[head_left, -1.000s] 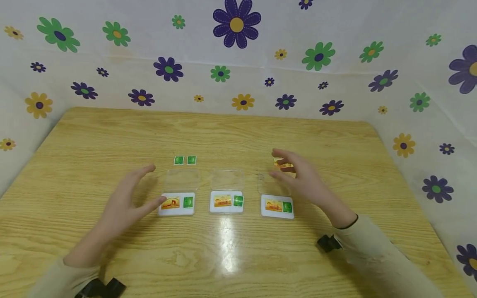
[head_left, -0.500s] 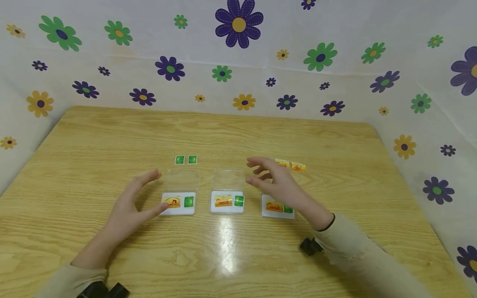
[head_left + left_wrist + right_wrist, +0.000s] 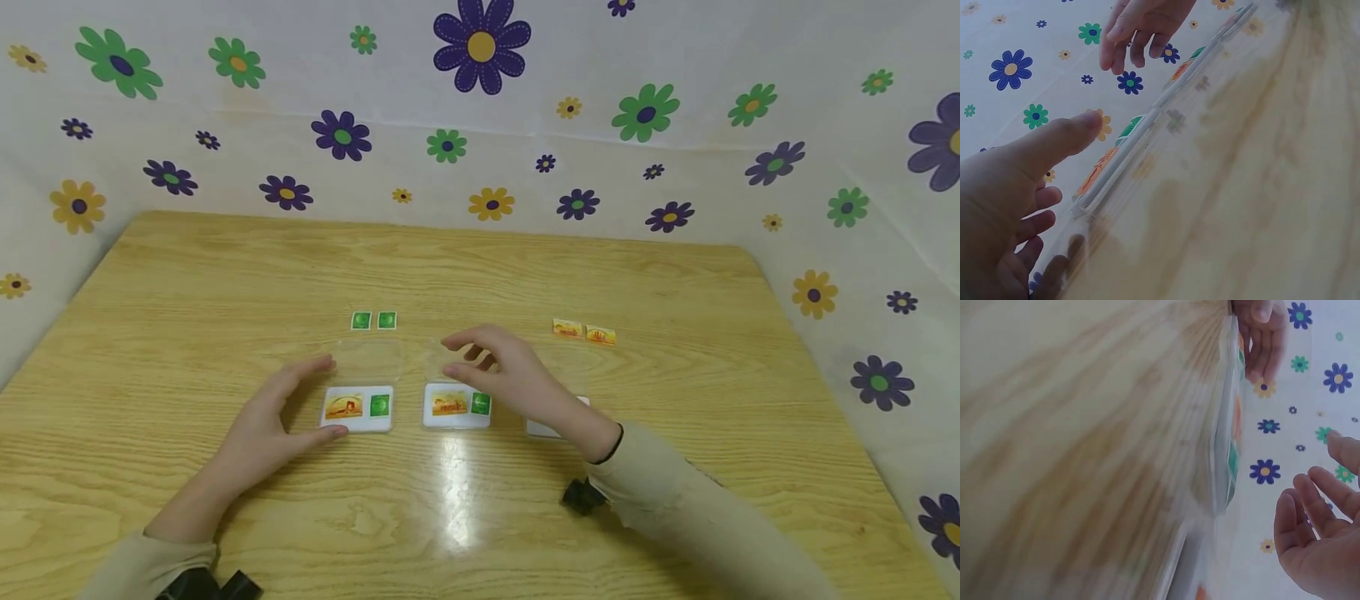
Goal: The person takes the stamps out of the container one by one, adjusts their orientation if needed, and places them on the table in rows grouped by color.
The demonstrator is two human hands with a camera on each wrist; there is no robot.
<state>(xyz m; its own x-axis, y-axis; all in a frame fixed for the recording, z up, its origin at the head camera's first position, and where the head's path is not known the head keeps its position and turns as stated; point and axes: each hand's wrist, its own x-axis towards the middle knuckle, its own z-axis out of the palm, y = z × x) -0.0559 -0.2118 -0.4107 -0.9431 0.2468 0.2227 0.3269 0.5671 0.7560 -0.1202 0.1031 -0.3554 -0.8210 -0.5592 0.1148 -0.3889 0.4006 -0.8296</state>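
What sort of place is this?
Probably an indoor tabletop workspace, perhaps set up for filming: a wood-grain table, flower-printed sheeting standing around its back and sides, and black wrist-worn devices.

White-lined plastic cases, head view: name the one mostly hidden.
The rightmost case, which the right arm largely blocks from view; the left case and middle case each show an orange picture and a green picture.

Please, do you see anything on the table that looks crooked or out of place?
Yes, slightly: the green square on the middle case reaches its right edge, whereas the left case shows a white margin beside its own green square. I cannot judge the right case, which the right hand and wrist mostly hide.
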